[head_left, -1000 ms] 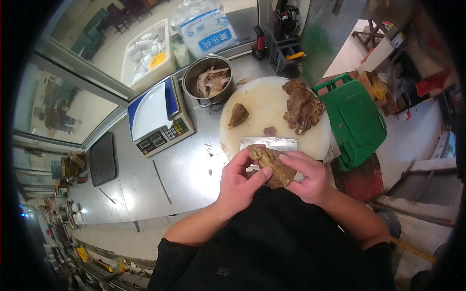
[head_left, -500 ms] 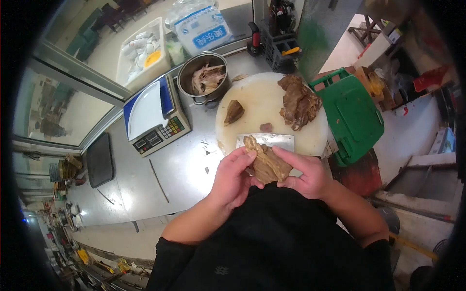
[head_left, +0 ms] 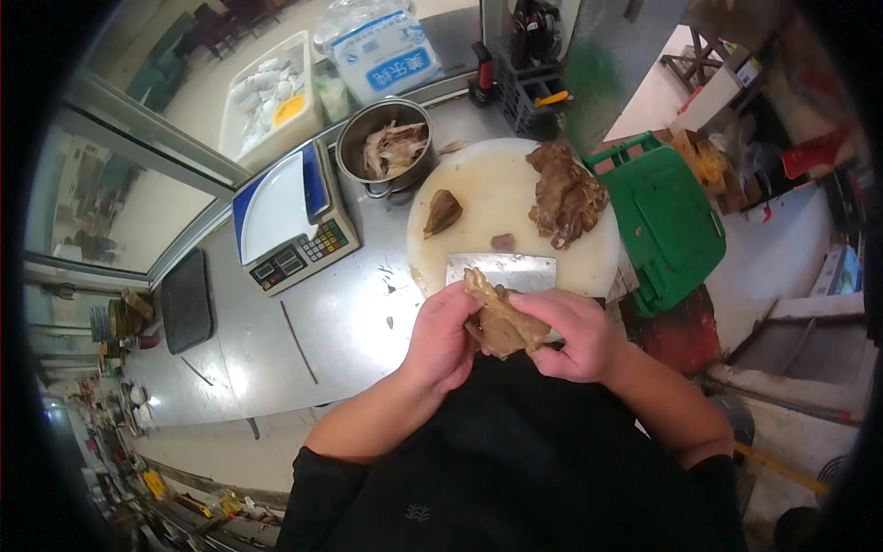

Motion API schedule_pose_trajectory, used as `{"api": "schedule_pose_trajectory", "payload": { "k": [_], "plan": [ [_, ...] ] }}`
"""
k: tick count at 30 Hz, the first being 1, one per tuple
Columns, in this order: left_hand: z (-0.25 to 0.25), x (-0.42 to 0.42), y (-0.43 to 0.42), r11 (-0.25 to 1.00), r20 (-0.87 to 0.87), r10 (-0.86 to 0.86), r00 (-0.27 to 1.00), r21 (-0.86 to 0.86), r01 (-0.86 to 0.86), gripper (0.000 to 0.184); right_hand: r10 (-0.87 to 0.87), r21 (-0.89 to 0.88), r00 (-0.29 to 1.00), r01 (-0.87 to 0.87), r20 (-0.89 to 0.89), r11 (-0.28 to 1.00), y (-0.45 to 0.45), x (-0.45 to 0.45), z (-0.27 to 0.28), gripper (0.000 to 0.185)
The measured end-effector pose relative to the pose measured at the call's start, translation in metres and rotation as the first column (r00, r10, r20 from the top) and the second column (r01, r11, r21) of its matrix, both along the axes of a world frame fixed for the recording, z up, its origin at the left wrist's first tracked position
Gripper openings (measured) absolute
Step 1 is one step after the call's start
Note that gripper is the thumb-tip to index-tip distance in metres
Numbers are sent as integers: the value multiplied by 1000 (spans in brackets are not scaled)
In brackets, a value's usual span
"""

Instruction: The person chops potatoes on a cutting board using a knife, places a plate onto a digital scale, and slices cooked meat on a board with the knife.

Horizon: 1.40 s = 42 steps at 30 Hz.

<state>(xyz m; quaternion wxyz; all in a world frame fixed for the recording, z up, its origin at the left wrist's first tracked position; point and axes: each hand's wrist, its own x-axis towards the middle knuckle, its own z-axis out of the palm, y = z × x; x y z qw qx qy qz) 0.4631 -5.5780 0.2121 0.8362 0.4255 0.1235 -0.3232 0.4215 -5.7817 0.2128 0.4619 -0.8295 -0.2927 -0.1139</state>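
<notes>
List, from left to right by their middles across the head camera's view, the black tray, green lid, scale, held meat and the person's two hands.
Black tray → scale → left hand → held meat → right hand → green lid.

Left hand [head_left: 441, 336] and right hand [head_left: 572, 333] raised close together, fingers curled inward, thumbs facing. Both arms bent, forearms angled inward from near side. Wrists bare, sleeves short, black.
</notes>
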Motion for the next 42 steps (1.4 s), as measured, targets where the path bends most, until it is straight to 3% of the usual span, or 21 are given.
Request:
{"api": "schedule_pose_trajectory", "payload": {
  "k": [1, 3, 4, 5, 6, 7, 9, 12, 18, 22, 26, 28, 31, 35, 37, 40, 42],
  "plan": [
    [0, 0, 1, 1000, 14, -3, 1000, 14, 3, 23, 3, -1, 1000, -3, 1, 1000, 0, -1, -2, 53],
    [1, -2, 7, 999, 59, -41, 997, 3, 41, 23, -49, 191, 975, 91, -216, 977, -1, -7, -6, 47],
    [2, -3, 9, 997, 102, -81, 991, -5, 82, 23, -48, 189, 975, 90, -216, 978, 0, -8, -8, 47],
    [3, -3, 10, 997, 102, -79, 992, -7, 80, 23, 104, 515, 866, 190, -490, 836, 1, -10, -10, 44],
    [5, -3, 12, 991, 159, -131, 979, 4, 132, 26, 343, 716, 687, 374, -641, 589, 2, -10, -11, 42],
    [6, -3, 13, 983, 216, -181, 960, 19, 181, 30, 344, 715, 685, 372, -642, 591, 3, -10, -12, 42],
    [6, -4, 11, 987, 279, -159, 947, 13, 162, 31, 468, 816, 678, 386, -568, 431, 4, -8, -13, 42],
    [12, -5, 9, 991, 367, -128, 921, 2, 137, 36, 541, 833, 633, 425, -554, 354, 7, -8, -14, 47],
    [10, -4, 10, 991, 472, -133, 872, 63, 117, 43, 563, 740, 490, 531, -666, 413, 13, -9, -4, 51],
    [13, -3, 5, 995, 548, -15, 836, 90, -41, 39, 588, 739, 467, 546, -660, 395, 17, -10, -6, 49],
    [12, -5, 5, 992, 474, -26, 880, 120, -35, 35, 564, 713, 453, 556, -691, 427, 18, -11, -4, 47],
    [11, -6, 2, 979, 578, -17, 816, 177, -105, 33, 565, 713, 451, 555, -691, 430, 17, -11, -4, 47],
    [3, -6, 1, 980, 576, 2, 817, 160, -116, 32, 523, 682, 447, 569, -726, 460, 15, -13, -5, 46],
    [0, 1, 5, 976, 606, -48, 794, 197, -91, 32, 396, 611, 465, 583, -792, 536, 12, -12, 3, 44],
    [1, 6, 10, 975, 530, -151, 834, 220, 37, 32, 332, 585, 489, 581, -807, 566, 9, -11, 10, 43],
    [-6, 11, 12, 988, 440, -146, 886, 113, 106, 35, 242, 541, 531, 532, -812, 651, 4, -12, 20, 38],
    [-10, 10, 14, 983, 478, -160, 864, 154, 97, 36, 176, 472, 555, 450, -813, 758, 2, -13, 24, 33]
  ]
}}
